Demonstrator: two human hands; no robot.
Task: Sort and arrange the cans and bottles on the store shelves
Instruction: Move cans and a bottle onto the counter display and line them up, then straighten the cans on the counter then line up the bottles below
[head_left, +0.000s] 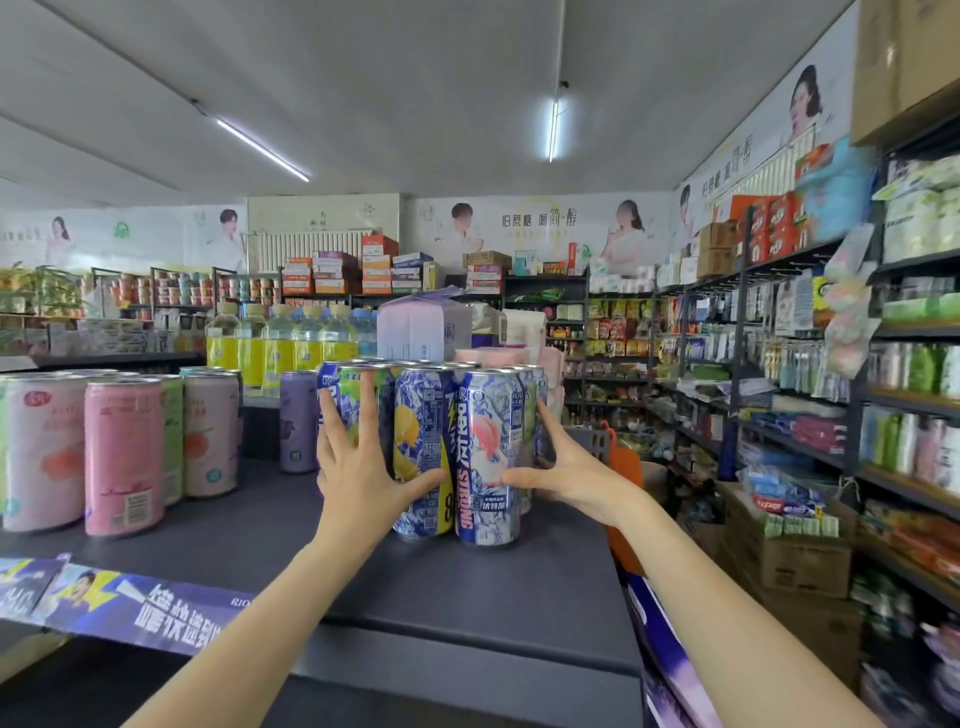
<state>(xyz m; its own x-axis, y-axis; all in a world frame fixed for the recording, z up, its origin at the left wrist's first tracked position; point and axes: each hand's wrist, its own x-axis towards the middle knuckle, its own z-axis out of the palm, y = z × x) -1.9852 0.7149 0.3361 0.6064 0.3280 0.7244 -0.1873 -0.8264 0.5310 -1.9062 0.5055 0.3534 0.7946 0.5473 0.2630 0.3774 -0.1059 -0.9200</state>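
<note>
A cluster of several tall blue-and-white cans stands on the dark shelf top (467, 582). At its front are a lemon-print can (423, 415) and a peach-print can (485, 441). My left hand (358, 462) presses flat against the cluster's left side, fingers spread and straight. On the cluster's right side lies my right hand (566, 467), fingers stretched along the cans and thumb across the peach-print can. The cans behind the front row are mostly hidden.
Pink cans (122, 457) and pale cans stand at the left, a purple can (297, 421) behind them. Yellow-labelled bottles (280, 343) and a lilac carton (423, 325) stand further back. Stocked shelving (779, 405) and cardboard boxes (789, 551) line the aisle at the right.
</note>
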